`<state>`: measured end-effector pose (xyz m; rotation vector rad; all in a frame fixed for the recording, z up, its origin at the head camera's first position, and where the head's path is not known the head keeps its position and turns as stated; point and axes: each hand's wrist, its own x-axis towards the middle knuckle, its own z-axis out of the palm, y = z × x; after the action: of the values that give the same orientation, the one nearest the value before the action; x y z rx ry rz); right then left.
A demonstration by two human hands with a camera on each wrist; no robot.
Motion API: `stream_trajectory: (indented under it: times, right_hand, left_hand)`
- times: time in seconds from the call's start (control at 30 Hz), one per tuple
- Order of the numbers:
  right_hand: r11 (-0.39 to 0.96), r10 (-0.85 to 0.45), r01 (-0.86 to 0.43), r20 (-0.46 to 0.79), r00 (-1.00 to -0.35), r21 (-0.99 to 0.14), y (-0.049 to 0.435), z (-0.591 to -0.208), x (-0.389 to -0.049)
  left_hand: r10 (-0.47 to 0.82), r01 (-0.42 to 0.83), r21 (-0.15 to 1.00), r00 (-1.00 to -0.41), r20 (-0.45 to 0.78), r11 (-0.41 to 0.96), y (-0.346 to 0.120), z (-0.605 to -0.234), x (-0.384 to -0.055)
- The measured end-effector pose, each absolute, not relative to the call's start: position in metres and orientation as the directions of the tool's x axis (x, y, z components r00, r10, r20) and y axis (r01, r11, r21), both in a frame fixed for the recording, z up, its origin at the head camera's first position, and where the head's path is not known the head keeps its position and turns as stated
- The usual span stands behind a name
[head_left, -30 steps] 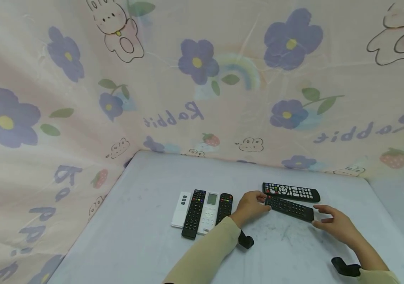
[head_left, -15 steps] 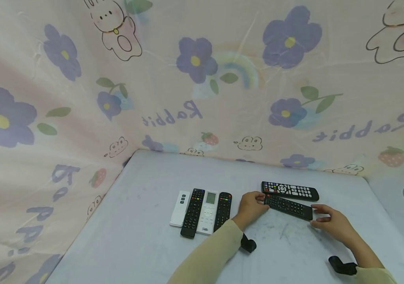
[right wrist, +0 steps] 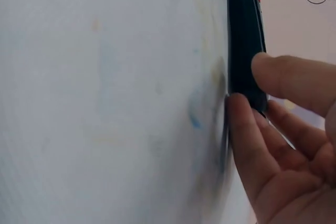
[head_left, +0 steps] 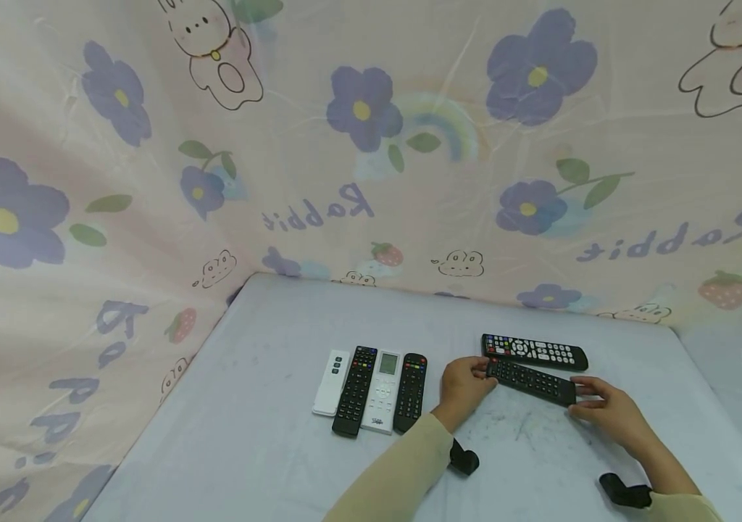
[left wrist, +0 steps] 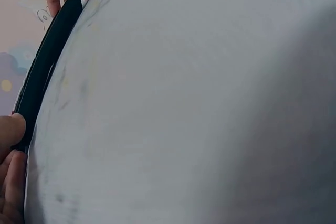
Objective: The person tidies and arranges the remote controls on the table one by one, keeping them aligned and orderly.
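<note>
A black remote control (head_left: pixel 530 382) lies aslant on the right half of the table, between the two hands. Its left end is pinched by my left hand (head_left: pixel 464 388); the thumb (left wrist: pixel 10 129) shows against its side in the left wrist view. At the opposite end, my right hand (head_left: pixel 615 417) grips with the thumb (right wrist: pixel 289 77) on the side and fingers around the tip. Just behind it, very close, lies another black remote control with white buttons (head_left: pixel 534 352).
Left of my left hand lies a row of remotes: a small white one (head_left: pixel 332 384), a long black one (head_left: pixel 354 391), a white one with a screen (head_left: pixel 381 395) and a black one (head_left: pixel 411 391). A patterned curtain (head_left: pixel 423 217) stands behind the white table (head_left: pixel 247 435).
Both hands stay at the ends of the same remote, which barely moves. My left forearm has shifted slightly right, showing more of the nearest remote in the row.
</note>
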<state>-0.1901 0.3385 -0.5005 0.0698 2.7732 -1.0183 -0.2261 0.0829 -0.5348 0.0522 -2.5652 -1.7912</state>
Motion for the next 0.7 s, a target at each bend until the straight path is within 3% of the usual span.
stream_trajectory:
  times: [0.7]
  right_hand:
    - [0.739, -0.009, 0.101, -0.160, -0.987, -0.667, 0.3398, -0.5061, -0.1856]
  left_hand:
    - [0.008, 0.062, 0.946, -0.998, 0.063, 0.320, 0.0779, -0.5400, -0.2233]
